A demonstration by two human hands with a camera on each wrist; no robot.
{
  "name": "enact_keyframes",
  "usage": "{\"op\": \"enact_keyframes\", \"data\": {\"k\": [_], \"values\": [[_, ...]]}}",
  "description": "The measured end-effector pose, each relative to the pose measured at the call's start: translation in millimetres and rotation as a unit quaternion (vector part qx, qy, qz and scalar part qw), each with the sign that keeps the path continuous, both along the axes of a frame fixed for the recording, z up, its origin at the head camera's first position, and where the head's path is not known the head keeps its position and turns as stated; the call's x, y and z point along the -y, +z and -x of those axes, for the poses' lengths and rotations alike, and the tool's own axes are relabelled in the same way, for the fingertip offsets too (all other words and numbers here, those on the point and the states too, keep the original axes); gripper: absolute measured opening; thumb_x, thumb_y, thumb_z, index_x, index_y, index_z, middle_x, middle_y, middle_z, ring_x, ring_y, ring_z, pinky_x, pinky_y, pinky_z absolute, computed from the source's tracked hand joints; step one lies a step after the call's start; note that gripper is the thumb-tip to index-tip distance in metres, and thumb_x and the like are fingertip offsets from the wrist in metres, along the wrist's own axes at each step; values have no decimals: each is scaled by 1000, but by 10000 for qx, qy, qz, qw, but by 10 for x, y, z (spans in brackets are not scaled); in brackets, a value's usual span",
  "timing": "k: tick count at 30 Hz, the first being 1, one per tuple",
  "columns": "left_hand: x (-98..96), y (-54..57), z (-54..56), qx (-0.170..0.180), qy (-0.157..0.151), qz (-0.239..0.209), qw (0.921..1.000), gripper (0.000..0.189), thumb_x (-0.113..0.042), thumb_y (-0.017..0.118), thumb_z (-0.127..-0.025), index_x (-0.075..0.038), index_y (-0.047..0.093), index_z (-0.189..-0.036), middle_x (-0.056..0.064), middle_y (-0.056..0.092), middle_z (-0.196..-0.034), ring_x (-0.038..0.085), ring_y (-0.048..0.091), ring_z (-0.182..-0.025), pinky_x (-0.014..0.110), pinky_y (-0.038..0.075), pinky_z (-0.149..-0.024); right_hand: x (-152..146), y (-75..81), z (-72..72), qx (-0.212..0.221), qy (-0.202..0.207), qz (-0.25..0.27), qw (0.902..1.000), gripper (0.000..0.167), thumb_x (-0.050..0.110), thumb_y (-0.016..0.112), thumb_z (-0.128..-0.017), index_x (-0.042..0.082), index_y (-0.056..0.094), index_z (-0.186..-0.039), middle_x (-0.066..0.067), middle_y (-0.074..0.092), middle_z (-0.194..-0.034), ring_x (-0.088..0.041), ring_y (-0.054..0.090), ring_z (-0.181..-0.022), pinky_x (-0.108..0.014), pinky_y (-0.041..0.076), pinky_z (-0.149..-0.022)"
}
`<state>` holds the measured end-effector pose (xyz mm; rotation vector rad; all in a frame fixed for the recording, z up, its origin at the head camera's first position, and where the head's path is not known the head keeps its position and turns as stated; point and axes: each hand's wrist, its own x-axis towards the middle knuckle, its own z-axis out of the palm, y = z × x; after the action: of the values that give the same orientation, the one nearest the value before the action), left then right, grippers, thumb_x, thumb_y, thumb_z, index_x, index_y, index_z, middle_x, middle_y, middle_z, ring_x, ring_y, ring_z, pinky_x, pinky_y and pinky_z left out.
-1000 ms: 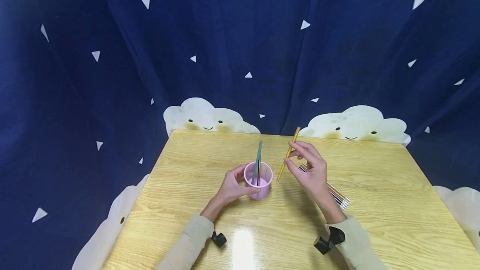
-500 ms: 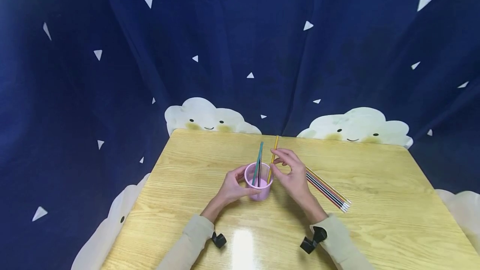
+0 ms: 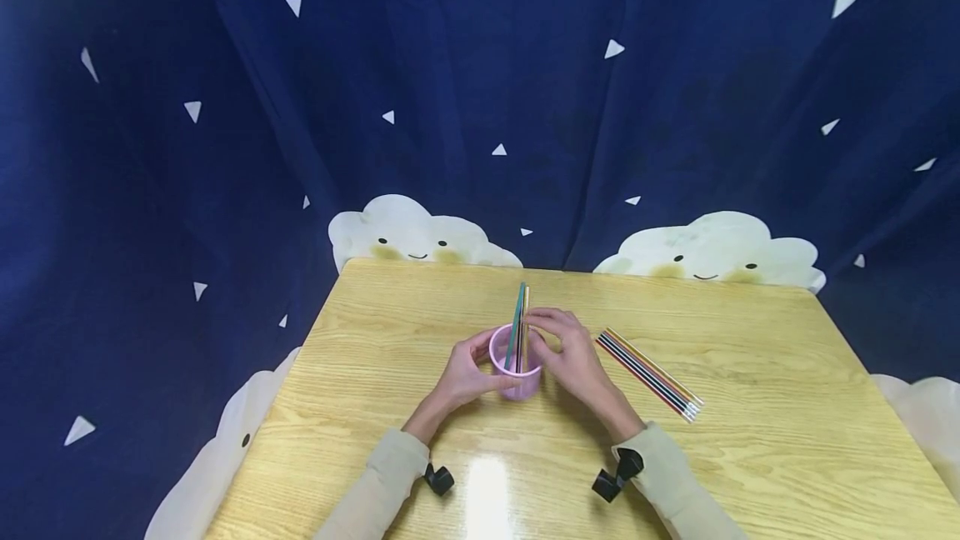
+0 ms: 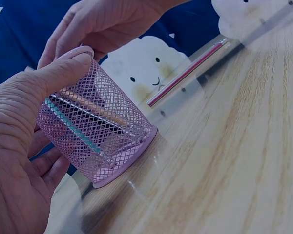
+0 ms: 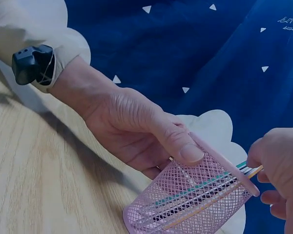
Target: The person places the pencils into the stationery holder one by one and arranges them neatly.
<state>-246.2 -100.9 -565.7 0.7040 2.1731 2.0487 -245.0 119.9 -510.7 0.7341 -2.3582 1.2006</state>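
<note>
A pink mesh pencil cup point(image 3: 528, 387) stands on the table, with my left hand point(image 3: 461, 375) gripping its side, thumb near the rim in the left wrist view. Inside it lean a teal pencil point(image 3: 515, 322), a black pencil point(image 4: 90, 112) and a yellow pencil point(image 3: 527, 298). My right hand point(image 3: 576, 358) is at the rim on the cup's right side, pinching the yellow pencil between thumb and fingers. Through the mesh, the pencils' lower ends show close to the cup's bottom. The right hand partly hides the rim.
To the right of the cup, several pencils point(image 3: 649, 375) lie side by side in a slanting row on the wooden table point(image 3: 780, 357). A dark blue curtain point(image 3: 450, 73) with white clouds hangs behind the table's far edge.
My right hand has moved left and carried the yellow pencil from beside the cup into it, next to the other pencils. The left hand has kept its grip on the cup.
</note>
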Motion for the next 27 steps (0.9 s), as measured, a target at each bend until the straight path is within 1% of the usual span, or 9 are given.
{"op": "enact_keyframes", "data": {"k": [1,5,9,12,14,18,21,24,27], "values": [[2,-2,-2,-2,1,2,10000,81,-4,92,-74,-9,58,-147,12,66,-140,33,63,-129,52,48,-114,2,-2,-4,47,30,-38,10000,29,4,73,-95,7,76,-123,-14,71,-130,-35,64,-119,-56,53,-101],[3,-5,-3,-6,25,35,10000,81,-4,92,-74,-10,59,-147,11,66,-141,30,63,-129,49,48,-114,-2,-9,-26,107,51,-76,9999,30,9,70,-99,6,73,-128,-17,67,-137,-37,60,-127,-59,49,-107],[-2,-7,-1,-47,65,71,9999,81,-5,92,-73,-8,59,-147,12,67,-140,28,64,-128,47,49,-113,-51,-1,-80,274,-37,-23,9996,33,13,70,-100,5,71,-132,-14,64,-141,-35,56,-133,-57,45,-112],[-4,-7,-5,-96,88,108,9999,81,-7,92,-73,-6,58,-146,14,67,-139,29,65,-126,47,51,-112,-129,-6,-122,310,-91,-7,9995,36,13,69,-100,5,68,-135,-14,63,-144,-34,54,-135,-56,43,-113],[-7,-7,-6,-107,87,110,9998,81,-7,92,-73,-4,58,-146,16,67,-138,31,65,-125,49,51,-112,-197,-20,-144,210,-130,-24,9997,38,10,68,-99,3,67,-136,-15,62,-145,-36,54,-135,-58,43,-112],[-8,-14,-4,-18,68,101,9999,82,-5,92,-72,-4,58,-146,16,67,-138,35,65,-126,51,50,-112,-350,-63,-189,80,-287,-76,9995,42,11,68,-100,5,64,-141,-16,60,-148,-38,54,-135,-60,42,-112],[-8,-12,-4,78,96,127,9998,83,-4,93,-71,-5,58,-146,14,67,-138,32,65,-126,47,50,-112,-463,-91,-218,115,-403,-112,9991,43,12,67,-101,7,63,-143,-14,57,-151,-38,51,-137,-59,41,-113],[-7,-6,-6,126,120,132,9998,83,-4,93,-71,-6,58,-146,12,67,-139,30,65,-126,45,50,-113,-555,-104,-237,118,-457,-138,9988,45,11,68,-100,7,62,-144,-16,56,-152,-39,49,-139,-60,39,-114],[-4,-5,-10,107,108,68,9999,82,-3,92,-72,-4,58,-146,16,67,-139,34,64,-126,49,50,-113,-625,-124,-243,49,-513,-232,9984,46,8,70,-98,4,62,-144,-19,57,-151,-42,48,-138,-63,37,-113]]}}
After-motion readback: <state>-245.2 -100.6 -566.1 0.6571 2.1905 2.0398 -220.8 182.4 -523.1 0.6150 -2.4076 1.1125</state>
